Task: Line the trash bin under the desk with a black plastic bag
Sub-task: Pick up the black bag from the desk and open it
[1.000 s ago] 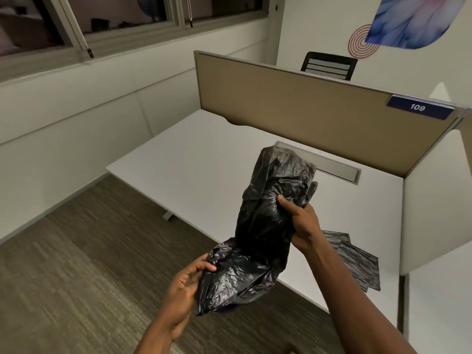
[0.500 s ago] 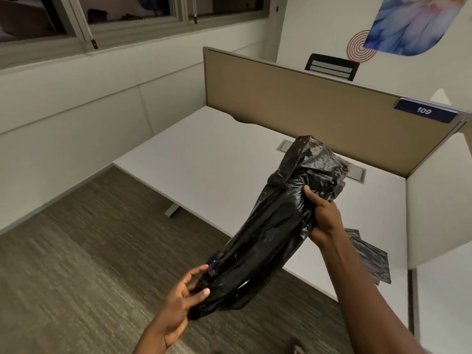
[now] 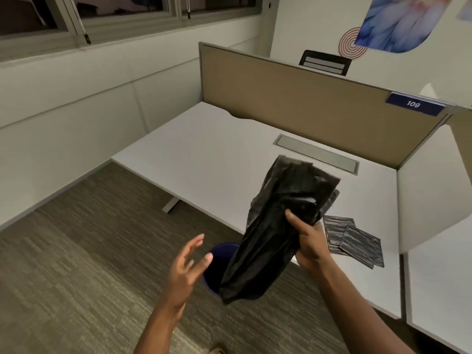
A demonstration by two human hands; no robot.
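Note:
A crumpled black plastic bag hangs slanted in front of the white desk, its lower end over a dark blue trash bin on the carpet at the desk's front edge. My right hand grips the bag at its middle. My left hand is off the bag to its left, fingers spread, holding nothing. Most of the bin is hidden behind the bag and my left hand.
Folded black bags lie on the desk near its front right. A tan partition with a "109" label backs the desk; a white side panel closes its right. A desk foot stands on the carpet.
My left hand has let go of the bag's lower end and opened. The bag has swung down and right, and the blue bin has come into view beneath it.

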